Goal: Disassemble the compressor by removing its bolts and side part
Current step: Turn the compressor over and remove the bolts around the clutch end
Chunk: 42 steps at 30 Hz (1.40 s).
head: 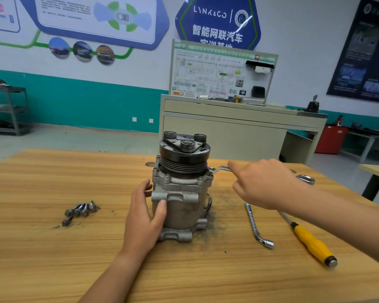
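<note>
Head view: the wooden table fills the foreground, running out of frame toward the viewer. The left hand curls round the left flank of the compressor, thumb on its front. The compressor stands upright mid-table, pulley up. Loose bolts lie well apart to its left. An L-shaped socket key and a yellow-handled screwdriver lie to its right (no hand on either). The right hand grips a wrench set at the compressor's upper right corner, forefinger stretched along it. Beyond the far edge lie open floor and a cabinet.
</note>
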Each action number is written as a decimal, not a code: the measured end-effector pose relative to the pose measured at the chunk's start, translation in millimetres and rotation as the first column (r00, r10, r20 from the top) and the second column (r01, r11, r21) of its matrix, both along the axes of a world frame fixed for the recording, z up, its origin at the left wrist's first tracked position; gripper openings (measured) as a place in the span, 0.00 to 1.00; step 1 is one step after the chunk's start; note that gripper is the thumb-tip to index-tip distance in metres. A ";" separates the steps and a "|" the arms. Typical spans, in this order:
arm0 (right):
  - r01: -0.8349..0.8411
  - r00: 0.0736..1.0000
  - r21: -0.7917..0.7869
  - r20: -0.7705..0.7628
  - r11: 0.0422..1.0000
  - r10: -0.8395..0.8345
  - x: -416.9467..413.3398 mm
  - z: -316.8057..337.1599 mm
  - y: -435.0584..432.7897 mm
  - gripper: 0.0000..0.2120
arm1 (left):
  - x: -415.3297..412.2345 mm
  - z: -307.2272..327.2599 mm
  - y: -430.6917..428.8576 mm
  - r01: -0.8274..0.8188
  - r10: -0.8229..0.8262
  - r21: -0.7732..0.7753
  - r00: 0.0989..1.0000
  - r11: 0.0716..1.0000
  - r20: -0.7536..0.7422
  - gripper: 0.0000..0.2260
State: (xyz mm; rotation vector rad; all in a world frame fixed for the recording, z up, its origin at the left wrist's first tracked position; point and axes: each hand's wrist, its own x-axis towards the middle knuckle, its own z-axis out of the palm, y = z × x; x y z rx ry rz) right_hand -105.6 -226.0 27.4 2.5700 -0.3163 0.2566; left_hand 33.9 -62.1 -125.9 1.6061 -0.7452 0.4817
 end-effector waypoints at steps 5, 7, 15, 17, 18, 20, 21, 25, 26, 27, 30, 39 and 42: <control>0.050 0.999 -0.142 -0.014 0.989 -0.052 16.3 -1.2 -26.8 0.21 | 2.0 -0.1 -1.3 -0.045 0.044 0.042 0.998 0.998 0.041 0.30; 0.053 0.999 -0.170 0.007 0.984 -0.052 32.7 -4.5 -34.7 0.17 | 0.9 1.5 -0.9 -0.048 0.046 0.038 0.997 0.998 0.058 0.32; -0.280 0.904 -0.200 0.275 0.939 0.328 64.7 -15.3 -42.0 0.13 | 2.0 -3.4 3.2 0.008 -0.008 0.033 1.000 0.999 -0.019 0.28; -0.298 0.881 -0.216 0.312 0.930 0.355 56.1 -9.2 -46.5 0.15 | 2.3 -2.0 4.3 0.023 -0.022 0.029 0.999 0.999 -0.028 0.27; -0.294 0.865 -0.186 0.366 0.938 0.343 49.8 -5.5 -47.1 0.16 | 2.2 -1.5 3.8 0.023 -0.023 0.025 0.999 0.999 -0.028 0.28; -0.272 0.821 -0.085 0.499 0.959 0.277 33.7 0.4 -44.7 0.14 | 2.4 -0.4 2.0 0.018 -0.018 0.023 1.000 1.000 -0.005 0.30; -0.266 0.796 -0.038 0.555 0.963 0.242 23.5 1.5 -41.9 0.10 | 1.9 0.4 1.0 0.017 -0.018 0.025 1.000 1.000 0.015 0.30; -0.089 0.876 0.120 0.481 0.989 0.020 -4.9 -5.0 -30.8 0.07 | 0.9 0.8 -1.2 -0.018 0.016 0.025 0.996 1.000 0.083 0.27; -0.026 0.910 0.143 0.414 0.989 -0.036 -7.6 -8.3 -29.4 0.06 | 0.5 0.8 -1.2 -0.046 0.042 0.035 0.994 0.998 0.104 0.27; 0.010 0.931 0.155 0.358 0.988 -0.065 -8.7 -11.1 -27.5 0.06 | -0.5 1.7 -1.1 -0.071 0.065 0.047 0.990 0.996 0.126 0.26; 0.053 0.965 0.197 0.241 0.979 -0.100 -3.7 -15.0 -18.1 0.07 | -5.8 6.2 -0.2 -0.097 0.085 0.067 0.984 0.993 0.155 0.25; 0.149 0.987 0.097 -0.072 0.984 -0.143 13.0 -3.3 7.3 0.04 | -3.0 2.7 0.6 -0.099 0.091 0.055 0.987 0.994 0.135 0.27; 0.138 0.982 -0.013 -0.127 0.990 -0.139 11.7 4.3 15.6 0.08 | -1.5 1.2 -2.0 -0.079 0.071 0.055 0.989 0.995 0.131 0.27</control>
